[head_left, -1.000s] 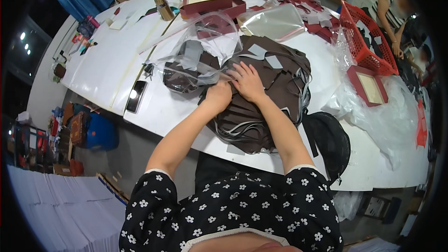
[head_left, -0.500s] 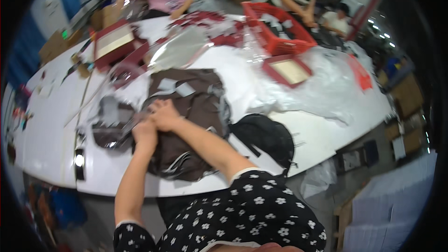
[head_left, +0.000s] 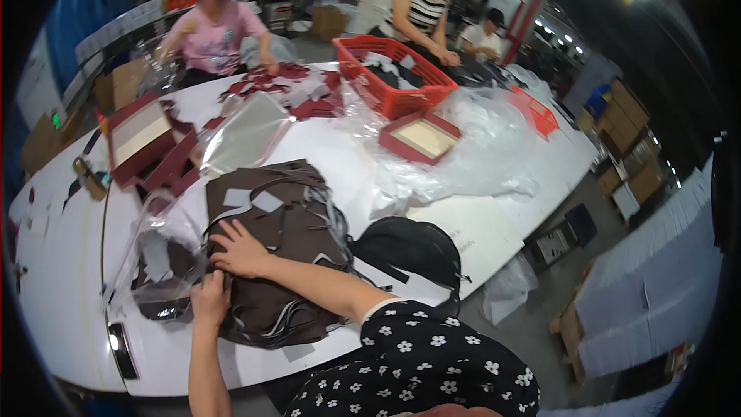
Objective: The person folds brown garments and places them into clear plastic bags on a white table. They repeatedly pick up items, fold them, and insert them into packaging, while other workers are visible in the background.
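Observation:
A thick stack of dark brown fabric pieces (head_left: pixel 293 243) with grey straps and edging lies in front of me. Spread fingers of my right hand (head_left: pixel 243 251) rest flat on its left part. At the stack's left edge, my left hand (head_left: pixel 210 300) has its fingers closed on the brown fabric; the fingertips are partly hidden. Two small grey patches (head_left: pixel 268 201) sit on top near the far end. Touching the left side is a clear plastic bag (head_left: pixel 174 239) with dark brown and grey pieces in it.
A black rounded bag (head_left: pixel 409 259) lies right of the stack. Farther off are maroon boxes (head_left: pixel 177 162), a silvery sheet (head_left: pixel 247 139), a maroon tray (head_left: pixel 421 139), a red basket (head_left: pixel 440 96) and clear plastic sheeting (head_left: pixel 494 158). Several people work across the white table (head_left: pixel 340 158).
The view has tilted up and shifted right, so the table sits lower and farther left. My right hand has spread out over the fabric, apart from my left hand, which stays at the stack's edge.

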Demonstrator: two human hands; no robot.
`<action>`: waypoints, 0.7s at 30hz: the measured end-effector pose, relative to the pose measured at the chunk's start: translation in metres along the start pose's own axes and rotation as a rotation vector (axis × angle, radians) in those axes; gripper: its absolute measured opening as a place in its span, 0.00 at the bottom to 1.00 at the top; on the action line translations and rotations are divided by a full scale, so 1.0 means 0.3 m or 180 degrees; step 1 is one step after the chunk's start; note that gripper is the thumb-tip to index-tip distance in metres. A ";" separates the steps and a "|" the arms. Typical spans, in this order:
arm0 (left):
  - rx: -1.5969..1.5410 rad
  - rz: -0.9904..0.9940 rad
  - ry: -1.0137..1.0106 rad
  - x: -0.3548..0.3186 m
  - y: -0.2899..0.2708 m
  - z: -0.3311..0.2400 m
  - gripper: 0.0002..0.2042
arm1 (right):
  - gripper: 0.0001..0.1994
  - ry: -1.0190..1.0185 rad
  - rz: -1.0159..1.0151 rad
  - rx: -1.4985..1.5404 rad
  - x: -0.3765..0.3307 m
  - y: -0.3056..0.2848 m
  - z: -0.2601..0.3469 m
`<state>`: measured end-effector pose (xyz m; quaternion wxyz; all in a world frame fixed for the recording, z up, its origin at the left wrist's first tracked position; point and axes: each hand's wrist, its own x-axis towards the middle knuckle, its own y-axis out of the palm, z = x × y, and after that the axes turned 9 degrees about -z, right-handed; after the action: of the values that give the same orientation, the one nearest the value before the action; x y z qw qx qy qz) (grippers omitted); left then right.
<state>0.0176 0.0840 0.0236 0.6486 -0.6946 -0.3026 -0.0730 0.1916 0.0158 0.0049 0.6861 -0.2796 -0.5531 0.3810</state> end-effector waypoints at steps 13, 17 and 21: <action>-0.0468 -0.0712 -0.0618 -0.110 -0.012 -0.079 0.20 | 0.15 -0.0581 -0.0119 -0.0469 0.000 0.008 0.006; -0.0529 -0.0721 -0.1163 -0.108 0.001 -0.076 0.20 | 0.12 -0.0504 0.0043 -0.0706 -0.022 0.036 -0.003; 0.0410 0.0646 -0.0794 0.036 -0.065 -0.052 0.15 | 0.14 -0.0379 -0.0105 -0.0616 -0.029 0.038 0.004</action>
<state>0.0209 0.0723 0.0481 0.6533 -0.6822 -0.3131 0.0992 0.1871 0.0148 -0.0086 0.6281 -0.3122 -0.6316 0.3304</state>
